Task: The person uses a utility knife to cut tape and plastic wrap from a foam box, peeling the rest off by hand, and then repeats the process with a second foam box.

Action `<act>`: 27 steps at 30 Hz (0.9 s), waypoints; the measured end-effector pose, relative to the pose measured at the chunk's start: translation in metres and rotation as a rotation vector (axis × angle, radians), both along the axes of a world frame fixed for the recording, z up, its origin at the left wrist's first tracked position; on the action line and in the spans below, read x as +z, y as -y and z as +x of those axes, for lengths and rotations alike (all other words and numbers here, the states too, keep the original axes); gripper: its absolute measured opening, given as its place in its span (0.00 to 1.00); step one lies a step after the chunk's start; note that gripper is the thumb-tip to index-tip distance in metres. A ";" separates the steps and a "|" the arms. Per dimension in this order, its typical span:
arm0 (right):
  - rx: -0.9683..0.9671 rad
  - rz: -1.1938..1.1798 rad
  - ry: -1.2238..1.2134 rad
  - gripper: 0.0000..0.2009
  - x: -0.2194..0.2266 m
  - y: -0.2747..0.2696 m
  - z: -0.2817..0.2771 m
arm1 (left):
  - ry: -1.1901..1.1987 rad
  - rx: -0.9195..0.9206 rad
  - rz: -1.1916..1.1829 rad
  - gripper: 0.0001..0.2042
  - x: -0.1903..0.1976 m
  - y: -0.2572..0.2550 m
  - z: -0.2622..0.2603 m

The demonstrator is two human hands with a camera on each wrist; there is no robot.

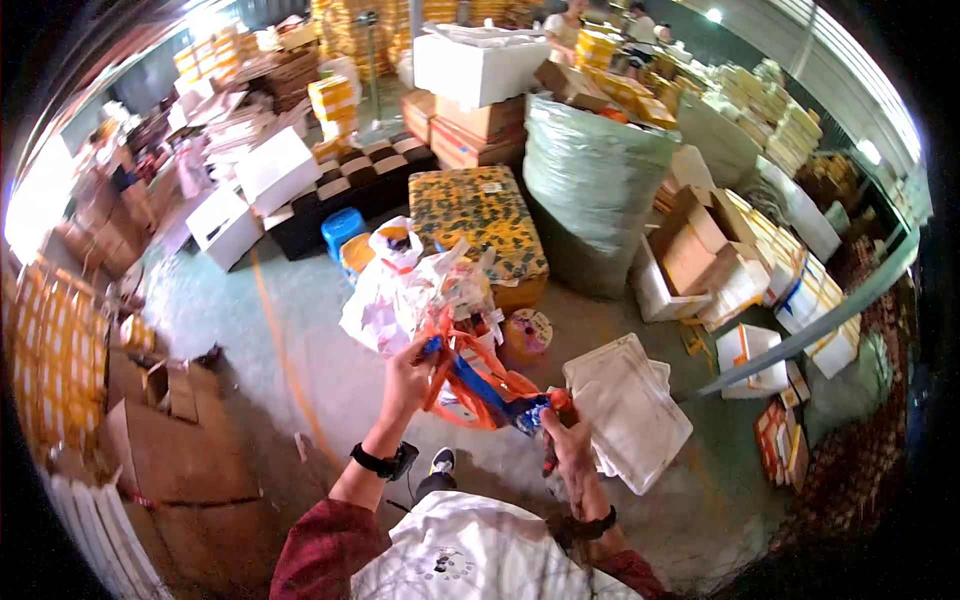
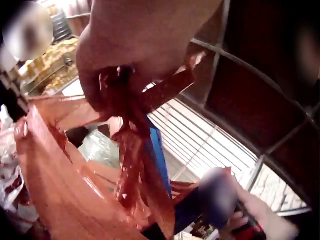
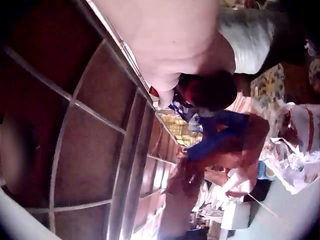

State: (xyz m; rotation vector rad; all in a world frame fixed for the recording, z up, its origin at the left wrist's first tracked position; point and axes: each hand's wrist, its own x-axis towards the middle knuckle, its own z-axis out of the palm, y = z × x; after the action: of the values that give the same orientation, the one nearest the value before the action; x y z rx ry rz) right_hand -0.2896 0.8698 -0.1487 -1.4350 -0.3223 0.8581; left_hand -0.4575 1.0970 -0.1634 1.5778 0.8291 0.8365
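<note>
An orange plastic bag (image 1: 480,375) with a blue band of plastic (image 1: 475,385) through it is stretched between my two hands. My left hand (image 1: 405,375) grips its gathered top; in the left wrist view the twisted orange plastic (image 2: 132,160) hangs below the curled fingers. My right hand (image 1: 570,440) holds the bunched blue end, together with a red and black handled object (image 3: 207,92) whose kind I cannot tell. Beyond the hands, a heap of white plastic bags (image 1: 385,295) lies against a yellow-and-black patterned box (image 1: 475,215).
Flat white foam sheets (image 1: 630,410) lie on the floor at right, near a round tape roll (image 1: 527,333). A big green-white sack (image 1: 595,190) stands behind. Cardboard boxes (image 1: 180,450) fill the left side; a grey pole (image 1: 810,325) slants across the right. Other people (image 1: 565,30) are far back.
</note>
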 end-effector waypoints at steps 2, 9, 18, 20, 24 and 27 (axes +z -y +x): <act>0.022 -0.037 0.298 0.21 0.016 -0.033 -0.007 | 0.041 -0.201 0.083 0.12 -0.026 -0.010 0.017; -0.419 -0.051 0.567 0.24 -0.037 -0.099 -0.015 | 0.042 -0.515 -0.015 0.25 -0.005 0.024 0.042; -0.075 -0.064 0.170 0.23 -0.024 -0.094 -0.018 | -0.028 -0.349 0.075 0.19 -0.030 -0.024 0.047; -0.047 0.002 0.113 0.22 0.002 -0.086 -0.019 | 0.046 -0.235 0.044 0.18 -0.068 -0.057 0.052; -0.205 0.028 0.057 0.18 -0.008 -0.044 -0.010 | 0.369 -0.043 -0.165 0.12 -0.060 -0.150 0.067; -0.323 -0.078 0.175 0.15 -0.016 -0.007 -0.014 | 0.332 0.036 -0.078 0.11 -0.059 -0.221 0.089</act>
State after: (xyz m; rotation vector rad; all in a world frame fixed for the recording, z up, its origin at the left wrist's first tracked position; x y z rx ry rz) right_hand -0.3035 0.8771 -0.1651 -1.5862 -0.1818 0.4889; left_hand -0.3681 1.3179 -0.2228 1.3129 0.6427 1.0457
